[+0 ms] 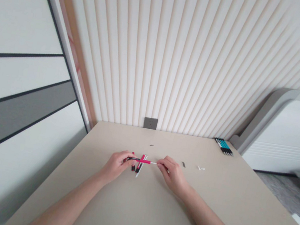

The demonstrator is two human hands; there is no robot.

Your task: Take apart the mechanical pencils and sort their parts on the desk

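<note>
My left hand (117,164) is closed around the black end of a pink and black pen barrel (146,161), held level above the table. Out of the barrel's right end runs a thin white refill (153,163), and my right hand (170,171) pinches its far end. Whatever else the right fingers cover is hidden. Beneath and behind the held barrel lie more pink and black pen parts (138,168) and a loose white refill (140,170), partly overlapped by the barrel and the left fingers.
Small dark pieces (184,164) and white bits (200,168) lie right of my right hand. Another small dark piece (151,145) sits farther back. A row of teal and black pens (224,147) is at the table's back right corner. A ribbed wall with a socket (150,123) rises behind.
</note>
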